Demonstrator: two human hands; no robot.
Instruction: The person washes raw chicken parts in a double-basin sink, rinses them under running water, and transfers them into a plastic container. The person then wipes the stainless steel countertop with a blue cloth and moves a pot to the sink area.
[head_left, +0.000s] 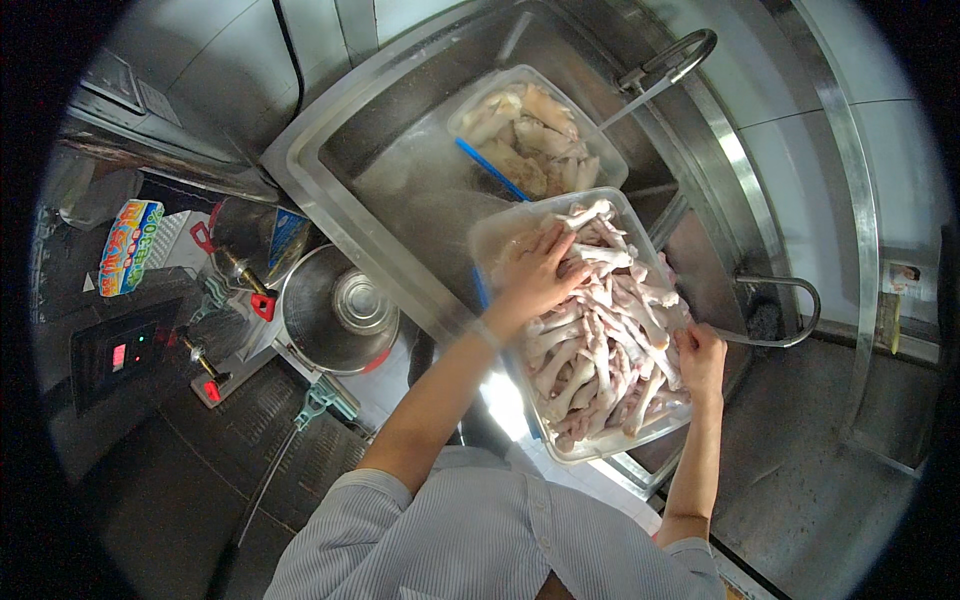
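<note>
A clear plastic tub (487, 232) heaped with pale chicken feet (600, 352) sits tilted across the edge of the steel sink. My left hand (536, 274) lies palm down at the tub's far left part, fingers spread over the feet. At the right side, my right hand (699, 352) pinches the tub's rim. Beyond it, in the sink, stands a second clear plastic tub (611, 150) holding larger pale meat pieces in liquid. A curved steel faucet (694, 52) runs a stream of water towards this second tub.
The steel sink (405, 142) surrounds the second tub. Another faucet (799, 300) reaches in from the right, its stream ending near my right hand. On the left stand a large steel pot (337, 322), gas valves with red handles (262, 304) and a dark control panel (124, 352).
</note>
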